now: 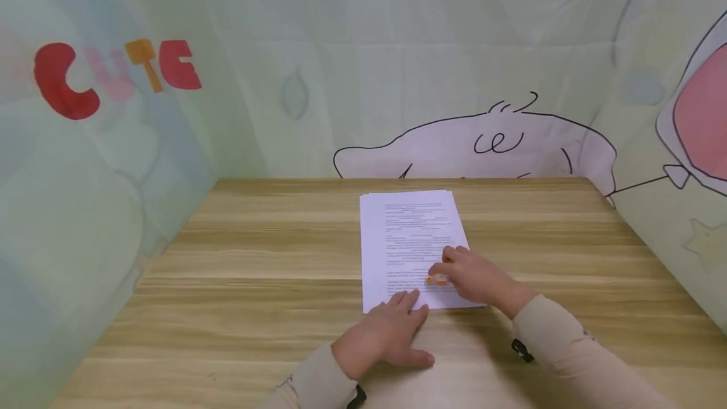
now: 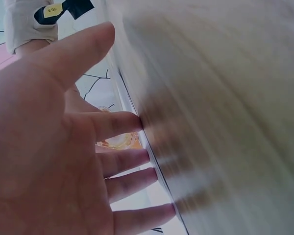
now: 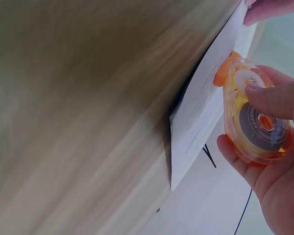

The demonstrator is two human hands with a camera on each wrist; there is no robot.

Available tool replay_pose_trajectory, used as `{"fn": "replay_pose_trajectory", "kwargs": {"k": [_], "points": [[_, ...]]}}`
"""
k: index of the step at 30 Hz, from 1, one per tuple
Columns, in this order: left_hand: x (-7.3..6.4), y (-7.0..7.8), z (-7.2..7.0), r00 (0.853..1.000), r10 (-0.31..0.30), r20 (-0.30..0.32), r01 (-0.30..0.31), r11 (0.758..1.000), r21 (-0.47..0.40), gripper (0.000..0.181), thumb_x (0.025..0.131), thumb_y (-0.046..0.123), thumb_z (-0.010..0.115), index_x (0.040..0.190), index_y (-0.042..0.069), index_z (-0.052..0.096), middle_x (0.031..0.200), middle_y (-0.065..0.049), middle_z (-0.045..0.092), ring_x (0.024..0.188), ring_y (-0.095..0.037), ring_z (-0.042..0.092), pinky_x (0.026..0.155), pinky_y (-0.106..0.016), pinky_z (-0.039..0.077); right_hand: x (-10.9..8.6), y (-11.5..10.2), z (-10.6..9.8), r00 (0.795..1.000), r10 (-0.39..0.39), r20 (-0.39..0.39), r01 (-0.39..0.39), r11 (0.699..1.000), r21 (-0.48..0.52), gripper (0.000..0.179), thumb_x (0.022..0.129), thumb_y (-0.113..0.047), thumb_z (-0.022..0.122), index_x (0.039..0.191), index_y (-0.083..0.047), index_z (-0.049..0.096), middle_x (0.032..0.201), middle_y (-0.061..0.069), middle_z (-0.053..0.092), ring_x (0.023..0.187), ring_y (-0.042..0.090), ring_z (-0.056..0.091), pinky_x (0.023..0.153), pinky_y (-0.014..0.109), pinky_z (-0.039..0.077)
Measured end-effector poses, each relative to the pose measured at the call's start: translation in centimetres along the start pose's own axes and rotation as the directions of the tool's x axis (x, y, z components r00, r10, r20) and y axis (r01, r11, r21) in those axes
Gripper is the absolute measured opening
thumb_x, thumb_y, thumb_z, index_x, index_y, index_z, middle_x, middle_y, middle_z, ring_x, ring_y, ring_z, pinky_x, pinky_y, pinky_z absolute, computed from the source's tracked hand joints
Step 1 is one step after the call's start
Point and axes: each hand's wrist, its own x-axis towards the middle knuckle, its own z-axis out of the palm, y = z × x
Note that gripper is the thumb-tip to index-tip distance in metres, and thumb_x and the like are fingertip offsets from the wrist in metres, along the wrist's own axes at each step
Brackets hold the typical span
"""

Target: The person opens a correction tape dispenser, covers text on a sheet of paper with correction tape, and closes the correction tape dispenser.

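A stack of printed white paper sheets (image 1: 373, 238) lies on the table in the head view. My right hand (image 1: 474, 275) pinches a clear orange correction tape (image 3: 257, 117) between thumb and fingers, over the lower right part of the top sheet. In the right wrist view its orange tip (image 3: 227, 68) is right at the printed page. My left hand (image 1: 389, 335) rests with its fingers spread and straight, fingertips on the bottom edge of the paper and the thumb out to the right. The left wrist view shows the left palm and fingers (image 2: 132, 188) along the paper's edge.
The wood-grain table (image 1: 255, 257) extends around the paper on all sides. Behind it hangs a pale green cloth backdrop (image 1: 272, 68) with cartoon drawings and coloured letters. A black band (image 1: 521, 350) shows at the right sleeve.
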Motion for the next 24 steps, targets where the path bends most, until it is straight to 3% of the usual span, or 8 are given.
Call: {"fn": "replay_pose_trajectory", "kwargs": {"k": [12,24], "points": [[0.0,0.2,-0.2,0.999,-0.018,0.040,0.018,1.000,0.003,0.083,0.073,0.066,0.060,0.141,0.024,0.038,0.151,-0.005,0.027,0.138,-0.025,0.027,0.102,-0.048,0.038,0.0,-0.1,0.1,0.999,-0.024,0.049,0.026,0.999,-0.034,0.028,0.079,-0.003,0.066,0.101,-0.020,0.065,0.087,0.003,0.051,0.072,0.017,0.046,0.064,0.026,0.045],[0.0,0.2,-0.7,0.999,-0.018,0.048,0.017,1.000,0.024,0.085,0.072,0.068,0.059,0.142,0.025,0.035,0.152,-0.004,0.026,0.138,-0.025,0.027,0.101,-0.047,0.038,-1.2,0.6,-0.3,0.999,0.017,0.043,-0.015,0.999,-0.046,0.029,0.078,0.000,0.065,0.098,-0.021,0.064,0.086,0.002,0.051,0.072,0.017,0.046,0.063,0.025,0.042]]}}
